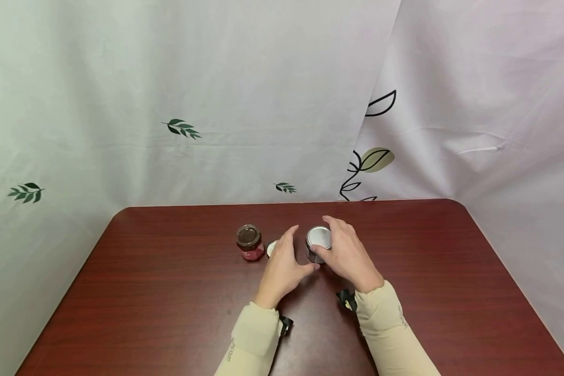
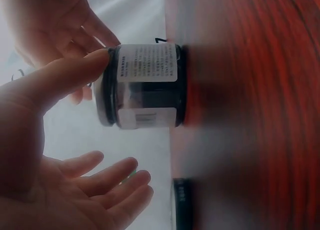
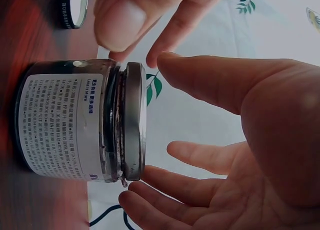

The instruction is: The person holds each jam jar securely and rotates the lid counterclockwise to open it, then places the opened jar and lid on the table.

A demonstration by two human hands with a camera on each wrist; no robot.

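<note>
Tabletop (image 1: 160, 313): red-brown wood grain, rounded far corners. Sleeves (image 1: 255, 337), two, cream, entering at the near edge; black device (image 1: 286, 326) at the left wrist, another at the right. Left hand (image 1: 284, 271): thumb and fingers spread wide, holding nothing, just left of the jar. Right hand (image 1: 350, 256): fingers and thumb spread wide around the jar's top; contact cannot be told. Jar (image 1: 312, 255), one, dark, white-labelled, upright on the table between the hands, silver lid (image 1: 318, 236) on top. Loose lid (image 1: 270, 249): pale face up, partly behind the left hand. Red jar (image 1: 251, 254): dark-topped, upright, left of the loose lid. Cloth (image 1: 263, 78): white, leaf-printed, behind everything.
</note>
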